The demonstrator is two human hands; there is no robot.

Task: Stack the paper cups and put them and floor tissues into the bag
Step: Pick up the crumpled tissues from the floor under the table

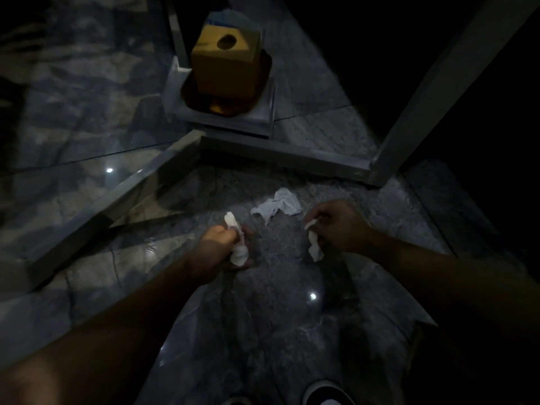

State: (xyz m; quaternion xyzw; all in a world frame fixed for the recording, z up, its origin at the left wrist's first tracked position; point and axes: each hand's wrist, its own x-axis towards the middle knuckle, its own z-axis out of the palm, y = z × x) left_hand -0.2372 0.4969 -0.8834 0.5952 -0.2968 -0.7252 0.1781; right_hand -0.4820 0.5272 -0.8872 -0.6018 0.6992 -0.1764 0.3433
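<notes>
Task partly done, judged from the present layout. Left hand clamped around a white bundle, apparently crumpled tissue, possibly with a small cup inside; too dark to tell which. Right hand pinched shut on a strip of tissue hanging below the fingers. One more crumpled tissue loose on the floor, just ahead of both hands and between them, nearer the right hand. No bag recognisable anywhere in view; a dark translucent shape below the hands, possibly the bag, not confirmed. No stack of paper cups visible; cup stacking neither confirmed nor ruled out. Beyond the hands, past a low ledge, a yellow box with a round hole on top, standing on a tray; not part of the task. Remaining work, as estimated: collect the loose tissue ahead, then deposit all held tissue into the bag. Cups to be located and stacked if not already handled.
</notes>
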